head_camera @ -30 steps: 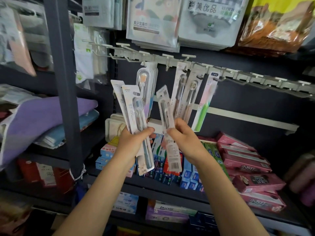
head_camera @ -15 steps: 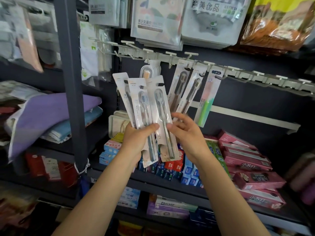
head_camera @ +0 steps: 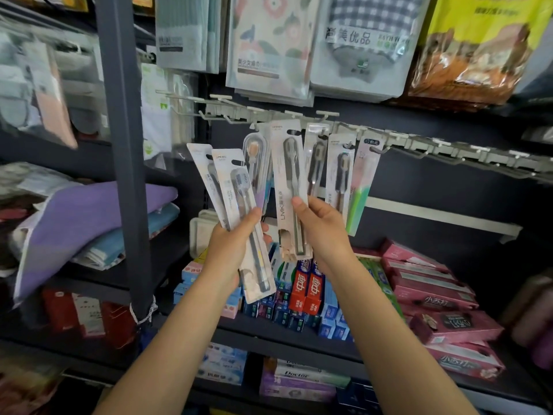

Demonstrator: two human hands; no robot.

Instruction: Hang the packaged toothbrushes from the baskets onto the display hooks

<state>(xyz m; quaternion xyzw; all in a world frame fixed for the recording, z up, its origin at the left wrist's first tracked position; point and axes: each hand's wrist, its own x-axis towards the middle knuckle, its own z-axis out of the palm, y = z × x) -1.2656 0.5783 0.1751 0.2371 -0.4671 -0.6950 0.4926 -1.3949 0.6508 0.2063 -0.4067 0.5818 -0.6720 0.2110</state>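
Observation:
My left hand grips two packaged toothbrushes, fanned up and to the left. My right hand pinches one long white toothbrush pack by its lower half and holds it upright, its hang hole just under the white hook rail. Several toothbrush packs hang from the rail's hooks right behind it, the rightmost with a green brush. A clear-cased brush hangs between my two hands' packs. No basket is in view.
Bare hooks run along the rail to the right. Bagged textiles hang above the rail. Toothpaste boxes and pink boxes fill the shelf below. A dark upright post stands at left, folded towels beyond it.
My right hand has lifted its single pack away from the left hand's bundle, up toward the hook rail. The left hand keeps two packs and has barely moved.

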